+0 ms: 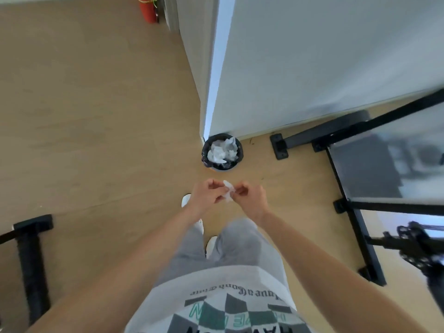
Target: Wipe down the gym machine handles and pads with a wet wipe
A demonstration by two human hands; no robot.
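two hands, left hand (206, 193) and right hand (252, 197), on wipe (228, 192) near bin (222, 152).

On my feed, lower centre, I see a pale grey T-shirt (216, 282) printed with dark checks, green block letters and gothic script; grey trousers (240, 246) and white shoes (186, 200) above; forearms (144, 255) bare.

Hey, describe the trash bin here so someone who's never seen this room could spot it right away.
Look for the protruding corner of the white wall. At its foot stands a small round bin lined with a black bag. It alone holds crumpled white paper, unlike the flat black machine frame to its right.
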